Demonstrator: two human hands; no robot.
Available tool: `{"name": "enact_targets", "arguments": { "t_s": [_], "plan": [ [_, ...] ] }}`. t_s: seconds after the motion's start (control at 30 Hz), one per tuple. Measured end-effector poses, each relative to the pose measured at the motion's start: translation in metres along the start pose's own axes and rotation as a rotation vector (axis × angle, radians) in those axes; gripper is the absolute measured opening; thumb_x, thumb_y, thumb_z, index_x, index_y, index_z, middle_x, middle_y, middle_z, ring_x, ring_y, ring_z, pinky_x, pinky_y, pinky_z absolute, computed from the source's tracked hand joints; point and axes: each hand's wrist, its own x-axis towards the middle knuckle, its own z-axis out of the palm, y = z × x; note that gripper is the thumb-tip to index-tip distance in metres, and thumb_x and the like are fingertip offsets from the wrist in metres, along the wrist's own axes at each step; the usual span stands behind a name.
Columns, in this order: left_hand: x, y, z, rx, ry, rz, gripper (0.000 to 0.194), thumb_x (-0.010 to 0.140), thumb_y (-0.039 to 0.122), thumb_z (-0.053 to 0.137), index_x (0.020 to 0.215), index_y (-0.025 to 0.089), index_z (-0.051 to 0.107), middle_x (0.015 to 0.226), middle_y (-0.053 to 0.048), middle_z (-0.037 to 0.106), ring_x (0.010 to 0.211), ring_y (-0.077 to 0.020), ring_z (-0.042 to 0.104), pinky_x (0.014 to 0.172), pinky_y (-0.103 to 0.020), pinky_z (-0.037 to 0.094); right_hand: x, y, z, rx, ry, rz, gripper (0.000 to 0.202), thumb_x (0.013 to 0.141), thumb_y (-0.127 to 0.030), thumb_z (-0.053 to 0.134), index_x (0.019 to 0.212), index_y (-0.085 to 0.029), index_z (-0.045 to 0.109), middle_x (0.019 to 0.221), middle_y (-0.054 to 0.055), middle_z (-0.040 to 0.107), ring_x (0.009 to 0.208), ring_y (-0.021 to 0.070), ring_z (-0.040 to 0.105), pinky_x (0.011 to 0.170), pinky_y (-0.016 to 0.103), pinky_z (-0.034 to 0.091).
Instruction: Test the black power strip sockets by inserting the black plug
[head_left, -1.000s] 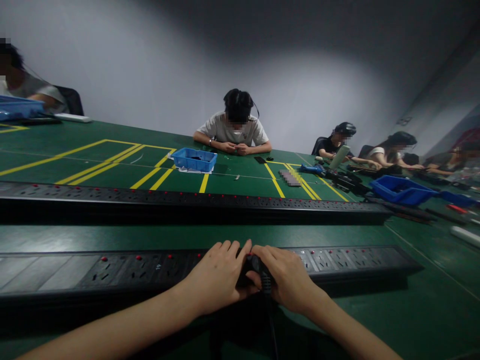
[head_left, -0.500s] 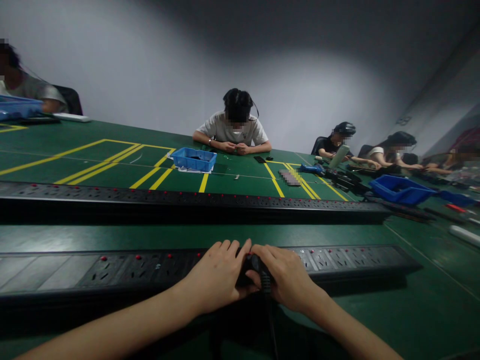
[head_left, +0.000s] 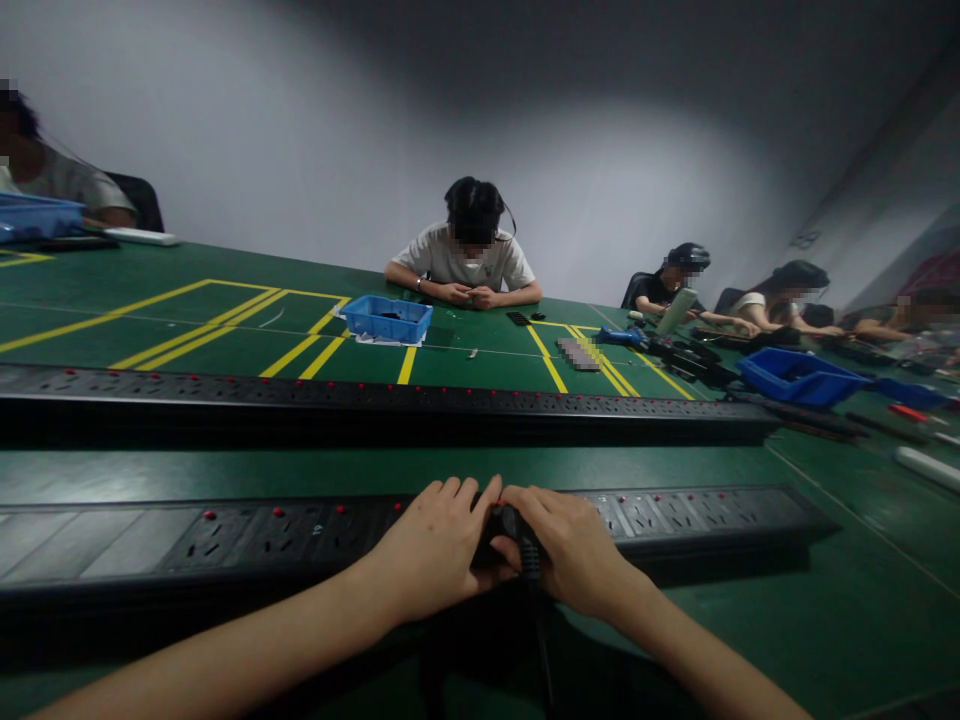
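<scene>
A long black power strip (head_left: 352, 530) with red-dotted sockets lies across the table in front of me. My left hand (head_left: 435, 545) is wrapped over its middle, fingers on the top and thumb at the near side. Right beside it, my right hand (head_left: 574, 545) is closed around a black plug (head_left: 511, 522) at the strip's sockets. From the plug a thick black cord (head_left: 534, 590) hangs down toward me. Both hands nearly touch, and they hide the plug's prongs and the sockets beneath, so I cannot tell how deep the plug sits.
A second black power strip (head_left: 390, 405) lies parallel behind the first. Farther off are a light blue bin (head_left: 388, 325) and, at right, a dark blue bin (head_left: 806, 390) beside black parts. A person (head_left: 469, 260) sits opposite; several others sit along the green table (head_left: 180, 290).
Both hands keep their hold on the strip and plug, with hardly any motion. The view has shifted very slightly.
</scene>
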Motion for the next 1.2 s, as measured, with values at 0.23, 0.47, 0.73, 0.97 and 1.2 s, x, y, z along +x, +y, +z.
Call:
{"name": "enact_targets", "arguments": {
  "t_s": [0.23,0.47,0.73,0.97,1.2],
  "plan": [
    [-0.0004,0.0003,0.0002,0.006,-0.003,-0.002,0.068,0.078,0.051,0.047,0.132,0.012,0.031,0.106,-0.013,0.053,0.094,-0.0291,0.049,0.081,-0.042,0.037,0.0004,0.0004,0.0008,0.011,0.008,0.004,0.024,0.087,-0.033,0.043,0.106,-0.019,0.045,0.089,0.006,0.057,0.083,0.0180,0.054,0.068,0.028,0.038],
    [-0.0005,-0.0006,0.0010,0.017,-0.014,0.001,0.070,0.078,0.052,0.046,0.132,0.011,0.030,0.109,-0.015,0.053,0.094,-0.0294,0.049,0.081,-0.042,0.037,0.0008,-0.0011,-0.0003,0.010,0.014,0.003,0.022,0.087,-0.032,0.045,0.104,-0.019,0.046,0.087,0.006,0.057,0.080,0.0175,0.055,0.066,0.027,0.039],
    [-0.0001,-0.0005,0.0019,0.006,-0.007,-0.002,0.070,0.078,0.052,0.047,0.132,0.011,0.031,0.107,-0.014,0.053,0.093,-0.0293,0.049,0.081,-0.042,0.037,-0.0001,0.0005,0.0007,0.040,-0.017,0.020,0.026,0.087,-0.033,0.044,0.108,-0.019,0.044,0.092,0.007,0.057,0.085,0.0187,0.054,0.070,0.029,0.039],
    [-0.0006,-0.0006,-0.0004,0.007,-0.007,0.003,0.070,0.078,0.052,0.046,0.132,0.010,0.031,0.109,-0.015,0.053,0.093,-0.0291,0.049,0.081,-0.042,0.037,0.0009,-0.0003,-0.0002,0.029,-0.022,0.014,0.024,0.088,-0.034,0.043,0.107,-0.019,0.044,0.090,0.006,0.057,0.083,0.0183,0.054,0.069,0.028,0.039],
    [-0.0002,-0.0008,0.0011,0.017,-0.014,-0.002,0.069,0.078,0.053,0.045,0.132,0.010,0.032,0.108,-0.015,0.053,0.092,-0.0291,0.048,0.080,-0.042,0.037,0.0006,0.0013,0.0015,0.023,-0.023,0.012,0.024,0.089,-0.035,0.042,0.107,-0.019,0.043,0.092,0.006,0.057,0.084,0.0187,0.054,0.069,0.029,0.038]
  ]
}}
